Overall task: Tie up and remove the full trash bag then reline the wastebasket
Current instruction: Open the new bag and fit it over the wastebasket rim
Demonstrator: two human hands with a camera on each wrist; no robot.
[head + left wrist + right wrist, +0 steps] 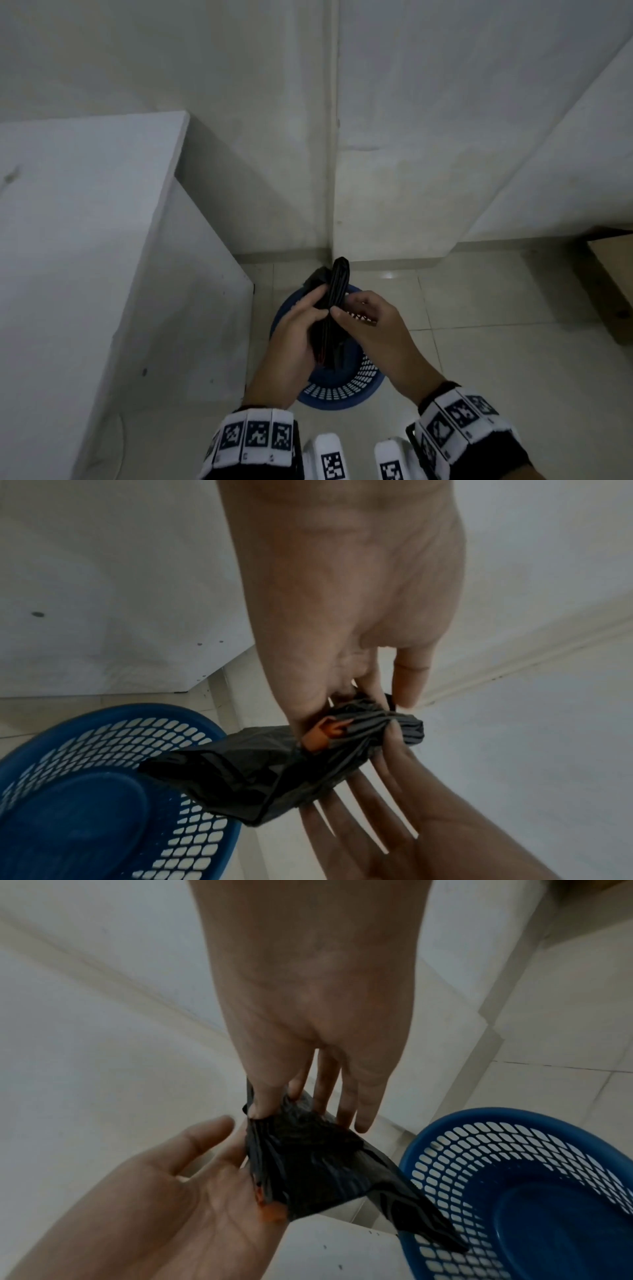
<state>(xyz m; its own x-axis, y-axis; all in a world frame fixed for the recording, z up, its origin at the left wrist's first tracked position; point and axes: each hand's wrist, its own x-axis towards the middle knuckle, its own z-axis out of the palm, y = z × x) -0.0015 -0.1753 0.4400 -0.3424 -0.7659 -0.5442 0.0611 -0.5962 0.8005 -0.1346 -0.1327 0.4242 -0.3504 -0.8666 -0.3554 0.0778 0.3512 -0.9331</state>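
Observation:
A folded black trash bag [337, 298] is held between both hands over a blue mesh wastebasket [342, 401] that stands on the floor. My left hand [320, 301] grips the bag from the left, thumb on its front. My right hand [342, 305] pinches its right edge. In the left wrist view the left hand [359, 696] holds the bunched bag [267, 767] above the basket [103, 723]. In the right wrist view the right hand [270, 1104] pinches the bag [308, 1158] with thumb and forefinger; a loose end hangs toward the basket [514, 1118], whose bare blue bottom shows.
A white cabinet [85, 240] stands close on the left of the basket. Behind the basket is a white wall corner [334, 171]. A cardboard box [613, 274] sits on the tiled floor at the right. A thin cable [116, 445] lies on the floor at lower left.

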